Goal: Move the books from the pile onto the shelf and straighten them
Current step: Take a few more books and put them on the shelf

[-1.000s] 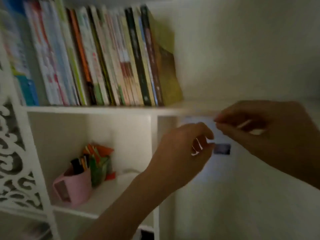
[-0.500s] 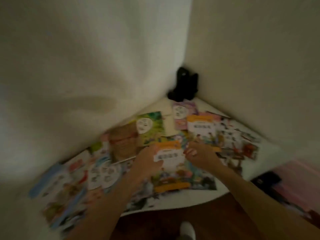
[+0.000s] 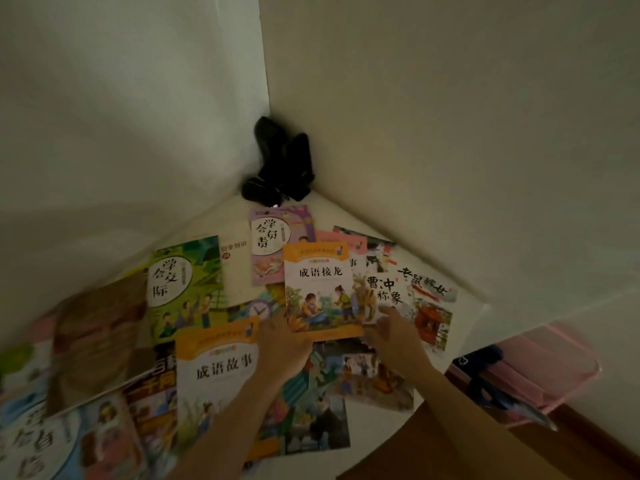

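Several picture books lie spread and overlapping in a pile (image 3: 187,296) on a white table (image 3: 471,306) set into a room corner. An orange-topped book (image 3: 320,292) lies on top near the middle. My left hand (image 3: 282,348) pinches its lower left corner. My right hand (image 3: 394,334) rests at its lower right corner with the fingers apart, the index finger lying over the neighbouring white book (image 3: 384,289). A second orange-topped book (image 3: 218,375) lies nearer me, to the left of my left forearm. The shelf is out of view.
A black object (image 3: 282,168) stands in the far corner where the two walls meet. Something pink (image 3: 540,368) sits low to the right beyond the table edge. Brown floor (image 3: 571,445) shows at the lower right.
The view swung from the bookshelf down to the pile on the table. Both hands left the shelf and now sit at the lower corners of the orange-topped book.
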Motion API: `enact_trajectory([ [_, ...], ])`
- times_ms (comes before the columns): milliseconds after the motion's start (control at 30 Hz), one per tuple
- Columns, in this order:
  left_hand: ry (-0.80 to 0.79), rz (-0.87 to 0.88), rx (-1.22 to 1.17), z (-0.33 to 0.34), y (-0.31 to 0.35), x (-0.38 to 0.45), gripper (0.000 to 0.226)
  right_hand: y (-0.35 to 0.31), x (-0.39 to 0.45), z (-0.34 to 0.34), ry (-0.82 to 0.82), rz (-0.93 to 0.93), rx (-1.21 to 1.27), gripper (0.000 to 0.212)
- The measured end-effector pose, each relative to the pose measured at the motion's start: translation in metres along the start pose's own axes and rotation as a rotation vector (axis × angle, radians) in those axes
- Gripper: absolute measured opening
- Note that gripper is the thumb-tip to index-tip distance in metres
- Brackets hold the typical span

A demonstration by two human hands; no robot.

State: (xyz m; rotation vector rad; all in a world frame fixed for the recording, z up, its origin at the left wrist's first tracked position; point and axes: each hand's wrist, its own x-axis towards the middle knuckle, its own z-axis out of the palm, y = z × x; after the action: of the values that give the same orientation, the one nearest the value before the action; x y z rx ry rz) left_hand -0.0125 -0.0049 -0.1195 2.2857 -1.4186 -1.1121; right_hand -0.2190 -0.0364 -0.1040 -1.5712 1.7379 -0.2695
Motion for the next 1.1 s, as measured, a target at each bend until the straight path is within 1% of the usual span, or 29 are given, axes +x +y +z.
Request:
enact_trajectory([
  [67,0.095,0.025,-0.061,0.005,0.003,0.014,0.058,-0.010,0.015,0.016,0.007,-0.026,0.029,0.047],
  [133,0.115,0.046,-0.150,0.014,0.007,0.025,0.065,-0.010,0.028,0.030,0.044,-0.025,0.064,0.054],
  [200,0.154,0.012,-0.199,0.021,0.010,0.038,0.071,-0.008,0.034,0.038,0.066,0.039,0.104,0.062],
  [233,0.177,-0.018,-0.224,0.023,0.012,0.043,0.068,-0.007,0.036,0.041,0.072,0.066,0.118,0.064],
  [267,0.183,-0.045,-0.290,0.024,0.013,0.048,0.060,-0.010,0.036,0.041,0.074,0.078,0.120,0.066],
  [333,0.162,-0.026,-0.464,0.021,0.020,0.049,0.036,-0.012,0.039,0.040,0.073,0.092,0.103,0.065],
  [367,0.156,-0.005,-0.500,0.020,0.024,0.049,0.035,-0.014,0.040,0.037,0.071,0.104,0.094,0.064],
  [467,0.189,0.066,-0.564,0.013,0.033,0.047,0.056,-0.024,0.044,0.030,0.103,0.124,0.071,0.068],
  [500,0.179,0.078,-0.585,0.007,0.035,0.049,0.060,-0.031,0.046,0.028,0.111,0.127,0.062,0.070],
  [567,0.169,0.113,-0.616,-0.011,0.034,0.060,0.052,-0.051,0.051,0.022,0.088,0.138,0.026,0.074],
  [633,0.287,0.163,-0.586,-0.033,0.032,0.079,0.033,-0.070,0.060,0.018,0.042,0.137,-0.050,0.076],
  [667,0.341,0.129,-0.505,-0.044,0.028,0.090,0.020,-0.076,0.066,0.017,0.019,0.133,-0.095,0.077],
  [700,0.394,0.077,-0.350,-0.052,0.024,0.102,0.018,-0.082,0.070,0.017,-0.001,0.127,-0.128,0.078],
  [733,0.423,0.016,-0.216,-0.057,0.020,0.113,0.026,-0.083,0.074,0.018,-0.014,0.120,-0.145,0.076],
  [767,0.405,-0.046,-0.128,-0.060,0.016,0.122,0.033,-0.084,0.078,0.020,-0.008,0.105,-0.143,0.074],
  [800,0.381,-0.088,-0.088,-0.061,0.015,0.127,0.037,-0.085,0.081,0.023,0.014,0.082,-0.120,0.071],
  [867,0.378,-0.111,-0.065,-0.060,0.018,0.129,0.038,-0.088,0.087,0.031,0.068,0.035,-0.036,0.069],
  [933,0.350,-0.145,-0.081,-0.057,0.023,0.130,0.043,-0.093,0.094,0.040,0.054,0.049,0.055,0.068],
  [1000,0.315,-0.231,-0.230,-0.059,0.028,0.133,0.055,-0.095,0.107,0.047,0.024,0.092,0.114,0.064],
  [1033,0.300,-0.275,-0.305,-0.060,0.030,0.135,0.059,-0.098,0.113,0.050,0.023,0.094,0.113,0.059],
  [1067,0.280,-0.307,-0.349,-0.061,0.032,0.135,0.059,-0.100,0.117,0.050,0.022,0.080,0.104,0.051],
  [1100,0.241,-0.308,-0.342,-0.060,0.031,0.136,0.054,-0.106,0.116,0.048,0.002,0.094,0.119,0.043],
])
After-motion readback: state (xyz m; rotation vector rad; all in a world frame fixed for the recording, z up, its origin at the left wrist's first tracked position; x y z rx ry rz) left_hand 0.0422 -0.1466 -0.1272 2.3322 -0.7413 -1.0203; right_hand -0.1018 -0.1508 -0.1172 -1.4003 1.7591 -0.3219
